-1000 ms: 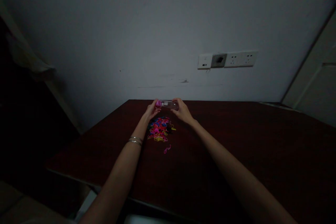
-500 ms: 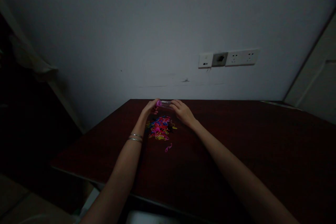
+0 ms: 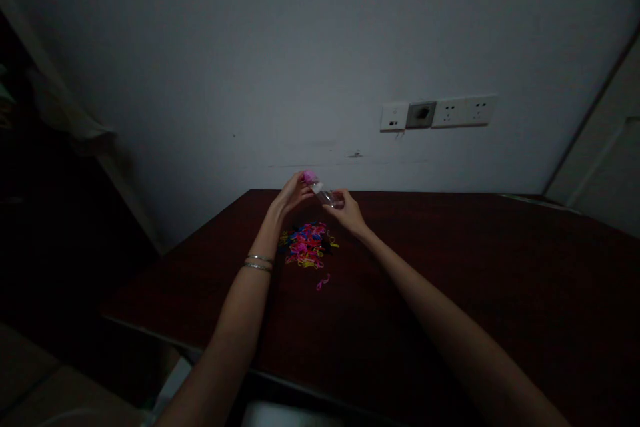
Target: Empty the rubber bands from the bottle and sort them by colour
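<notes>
Left hand (image 3: 291, 195) pinches pink cap (image 3: 309, 177), right hand (image 3: 347, 210) grips clear bottle (image 3: 326, 195) — tilted above band pile (image 3: 307, 245); table (image 3: 450, 293) bare rightward.

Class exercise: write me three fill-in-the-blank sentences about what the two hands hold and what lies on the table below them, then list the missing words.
1. The left hand pinches the small clear bottle at its ____ cap.
2. The right hand grips the bottle's ____ body.
3. Beneath both hands, a pile of colourful rubber bands lies on the dark ____.

Missing words: pink; clear; table
</notes>
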Demonstrator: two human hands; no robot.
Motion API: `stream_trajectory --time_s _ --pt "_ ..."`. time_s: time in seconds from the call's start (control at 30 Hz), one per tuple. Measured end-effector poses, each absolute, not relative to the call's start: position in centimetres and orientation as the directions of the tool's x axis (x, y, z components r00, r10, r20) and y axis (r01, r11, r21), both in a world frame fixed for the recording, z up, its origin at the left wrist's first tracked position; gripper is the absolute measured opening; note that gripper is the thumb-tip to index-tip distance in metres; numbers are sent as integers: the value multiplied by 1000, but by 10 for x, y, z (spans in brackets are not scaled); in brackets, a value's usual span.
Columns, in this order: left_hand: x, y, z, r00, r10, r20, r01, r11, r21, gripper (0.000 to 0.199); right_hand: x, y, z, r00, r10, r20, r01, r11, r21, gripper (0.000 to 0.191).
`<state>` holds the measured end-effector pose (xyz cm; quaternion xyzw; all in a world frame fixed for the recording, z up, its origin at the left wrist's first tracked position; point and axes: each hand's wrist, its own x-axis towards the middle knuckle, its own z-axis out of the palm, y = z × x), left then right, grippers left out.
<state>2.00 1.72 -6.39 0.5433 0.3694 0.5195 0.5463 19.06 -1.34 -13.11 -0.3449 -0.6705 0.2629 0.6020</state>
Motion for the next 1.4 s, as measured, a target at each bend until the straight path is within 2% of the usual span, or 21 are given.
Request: stream_trajectory --time_s 0.07,0.13,0.23,0.33,0.4,0.6,0.77,0.9,0.97,1.07,1.23,1.4 --pt "23 16 -63 184 960 212 -178 -180 968 35 186 -11 -131 -45 892 450 -84 445 -891 40" --pt "25 18 -66 197 948 250 -202 -210 957 33 184 -13 -130 -124 945 301 -235 267 -934 41" --pt "25 22 -72 227 931 287 -195 -245 950 30 188 -18 -127 -303 934 191 -310 93 -946 43" --pt "24 23 -76 200 932 304 -125 -284 951 28 194 -21 -126 -428 893 141 -314 -1 -949 45" --pt "23 23 -76 172 931 323 -121 -306 944 25 196 -20 -128 -451 882 135 -317 -17 -948 46" --pt "26 26 -78 196 922 333 -269 -276 923 22 192 -15 -134 -448 874 188 -335 31 -942 48" --pt "28 31 -81 159 922 354 -329 -289 899 19 183 -13 -136 -342 907 246 -310 139 -941 49" --pt "31 31 -83 116 921 372 -359 -310 880 22 178 -4 -141 -177 932 318 -166 290 -943 53" --pt "34 30 -83 81 926 369 -349 -321 881 24 178 -1 -144 -107 906 409 -12 410 -912 54" --pt "35 27 -82 49 940 337 -325 -304 895 25 181 -2 -145 -48 828 559 273 549 -790 53" --pt "33 24 -81 52 951 305 -338 -271 901 22 186 -20 -137 -66 755 652 605 550 -576 51" --pt "31 28 -81 78 937 340 -422 -278 863 20 185 -31 -128 -75 730 680 756 486 -438 49"
